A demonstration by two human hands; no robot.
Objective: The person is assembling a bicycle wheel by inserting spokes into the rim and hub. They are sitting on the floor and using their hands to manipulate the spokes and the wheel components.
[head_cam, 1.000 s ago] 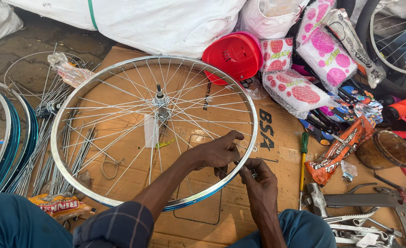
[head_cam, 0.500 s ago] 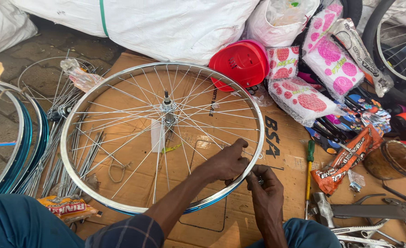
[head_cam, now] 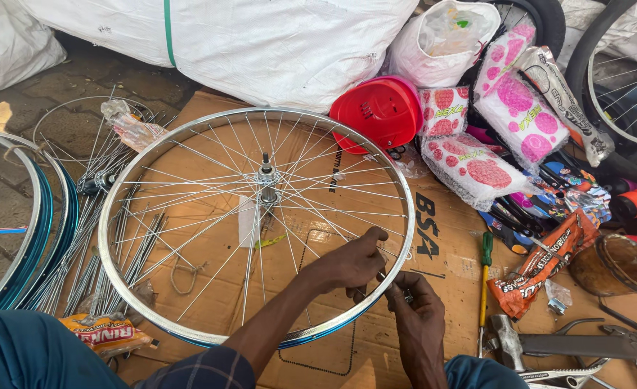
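One spoked bicycle wheel (head_cam: pixel 257 223) is lying flat on cardboard (head_cam: pixel 433 238). Two hands are meeting at its near right rim: the left hand (head_cam: pixel 347 263) is pinching a spoke, and the right hand (head_cam: pixel 415 306) is gripping a small tool there.

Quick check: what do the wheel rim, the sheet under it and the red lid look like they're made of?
Wheel rim: bright polished metal, likely steel or alloy, mirror-like glints, blue band on the near side. Sheet: brown corrugated cardboard, matte, creased, printed. Red lid: probably moulded plastic, smooth with a soft sheen.
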